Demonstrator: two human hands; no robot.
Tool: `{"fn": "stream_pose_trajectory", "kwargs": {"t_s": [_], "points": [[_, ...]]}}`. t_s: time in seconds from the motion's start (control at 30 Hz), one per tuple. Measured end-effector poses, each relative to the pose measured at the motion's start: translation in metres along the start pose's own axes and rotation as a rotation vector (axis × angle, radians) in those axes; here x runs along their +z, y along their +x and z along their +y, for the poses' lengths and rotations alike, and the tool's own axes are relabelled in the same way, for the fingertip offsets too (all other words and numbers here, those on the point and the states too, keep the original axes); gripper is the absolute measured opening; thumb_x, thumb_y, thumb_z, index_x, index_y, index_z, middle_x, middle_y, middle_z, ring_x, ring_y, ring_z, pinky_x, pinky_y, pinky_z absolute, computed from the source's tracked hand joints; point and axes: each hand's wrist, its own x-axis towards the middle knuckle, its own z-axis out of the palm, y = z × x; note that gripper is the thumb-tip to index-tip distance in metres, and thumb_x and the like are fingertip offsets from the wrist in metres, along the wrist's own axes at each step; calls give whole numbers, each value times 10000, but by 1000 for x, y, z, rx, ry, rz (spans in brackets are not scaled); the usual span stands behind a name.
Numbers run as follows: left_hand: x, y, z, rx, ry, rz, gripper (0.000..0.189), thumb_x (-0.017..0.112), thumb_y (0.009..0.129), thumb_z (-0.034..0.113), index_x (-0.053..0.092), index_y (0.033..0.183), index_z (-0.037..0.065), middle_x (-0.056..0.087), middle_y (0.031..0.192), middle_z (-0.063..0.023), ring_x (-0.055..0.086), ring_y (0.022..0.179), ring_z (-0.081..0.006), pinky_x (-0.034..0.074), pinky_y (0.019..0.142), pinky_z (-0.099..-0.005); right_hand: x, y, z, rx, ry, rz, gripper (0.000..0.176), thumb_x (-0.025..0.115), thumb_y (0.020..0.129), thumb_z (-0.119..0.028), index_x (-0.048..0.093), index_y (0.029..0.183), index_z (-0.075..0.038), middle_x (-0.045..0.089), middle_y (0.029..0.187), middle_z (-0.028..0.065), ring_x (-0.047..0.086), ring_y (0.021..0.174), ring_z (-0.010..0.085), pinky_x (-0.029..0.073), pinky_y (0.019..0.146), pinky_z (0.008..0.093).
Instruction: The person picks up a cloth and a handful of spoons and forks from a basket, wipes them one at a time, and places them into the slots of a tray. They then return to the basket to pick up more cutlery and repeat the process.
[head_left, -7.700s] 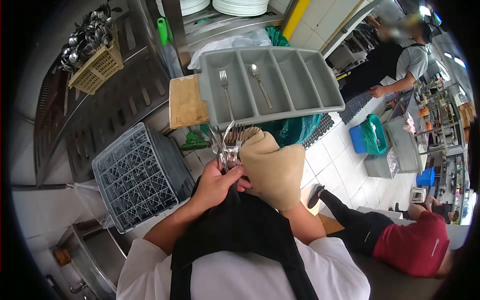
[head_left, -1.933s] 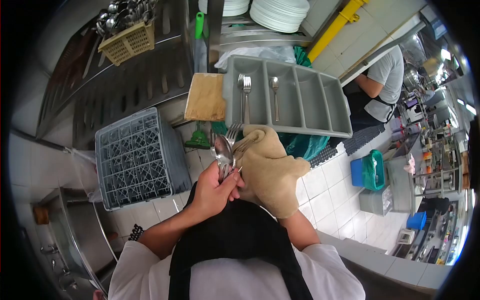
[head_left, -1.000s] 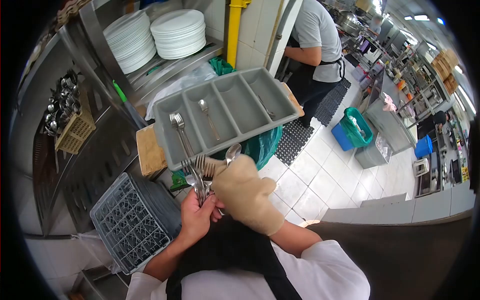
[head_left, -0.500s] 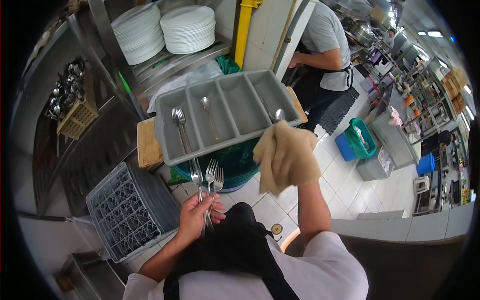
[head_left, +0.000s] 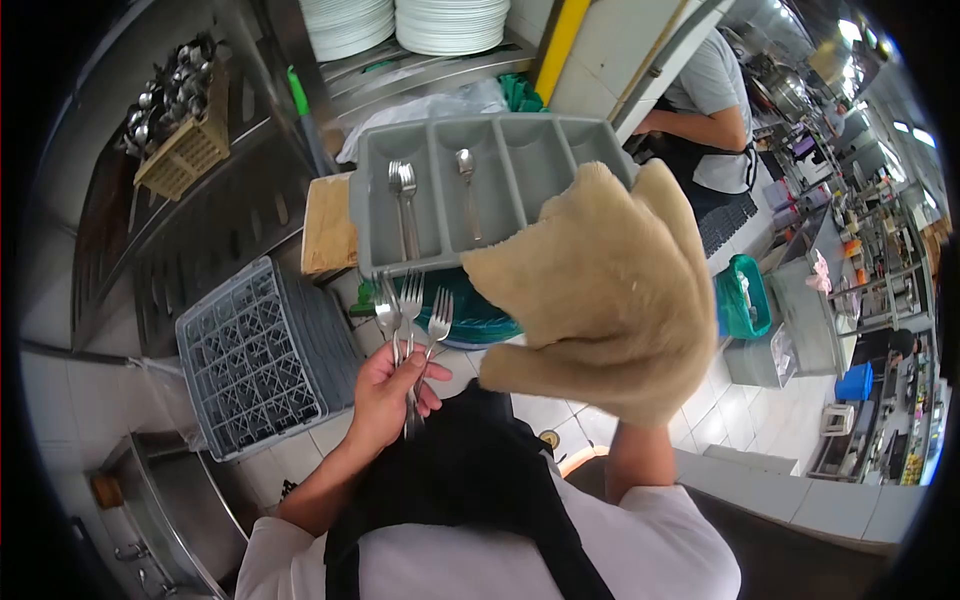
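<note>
Kitchen tiles are lying below while left hand (head_left: 385, 395) is clenching fanned forks (head_left: 410, 305), one possibly slipping; right hand is hiding under cloth (head_left: 600, 290), grip can't tell.

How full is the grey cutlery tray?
Nearly empty. The grey cutlery tray shows two forks in its left compartment and one spoon in the next; the cloth hides part of the rest.

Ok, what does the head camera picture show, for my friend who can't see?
A person's left hand grips a bunch of forks while the right hand is hidden under a tan cloth. Ahead sits a grey cutlery tray with two forks and a spoon, and a grey dish rack to the left.
</note>
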Motion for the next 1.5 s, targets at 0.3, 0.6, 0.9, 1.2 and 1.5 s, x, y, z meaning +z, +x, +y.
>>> {"fn": "stream_pose_trajectory", "kwargs": {"t_s": [0.3, 0.6, 0.9, 1.2, 1.5], "points": [[-5, 3, 10, 104, 69, 1, 183, 545, 1025, 206, 533, 1027, 24, 700, 885, -128, 626, 579, -123, 480, 482, -240, 44, -33, -45, 105, 51, -122, 420, 741, 656, -89, 640, 1062, -132, 619, 1046, 84, 596, 854, 235, 499, 629, 319], [-25, -1, 16, 185, 92, -10, 193, 562, 1018, 210, 545, 1015, 17, 692, 841, -105, 589, 542, -93, 439, 447, -212, 36, -36, -75, 275, -41, -698, 360, 687, 757, -65, 657, 1115, -82, 658, 1138, 52, 643, 948, 217, 531, 695, 346], [-27, 5, 19, 160, 87, -107, 139, 553, 1020, 177, 562, 1004, 39, 649, 767, -54, 503, 503, -44, 364, 429, -187, 59, -18, -91, 139, 805, -550, 124, 635, 897, -23, 692, 1000, 16, 665, 1009, 9, 619, 722, 94, 508, 649, 258], [-24, 7, 19, 180, 69, -131, 134, 671, 946, 132, 601, 1016, 43, 594, 715, -4, 459, 499, -28, 336, 441, -185, 94, -48, -44, 189, 247, -514, 245, 691, 835, -25, 645, 1076, -23, 676, 1007, 63, 630, 926, 120, 492, 816, 243], [-19, -4, 19, 272, 332, -159, 186, 697, 887, 21, 641, 1064, 26, 555, 793, 87, 469, 703, 23, 381, 627, -156, 136, -83, -4, 206, 519, -395, 390, 748, 796, -130, 630, 1164, -79, 680, 1048, 154, 660, 997, 306, 516, 865, 383]]}}
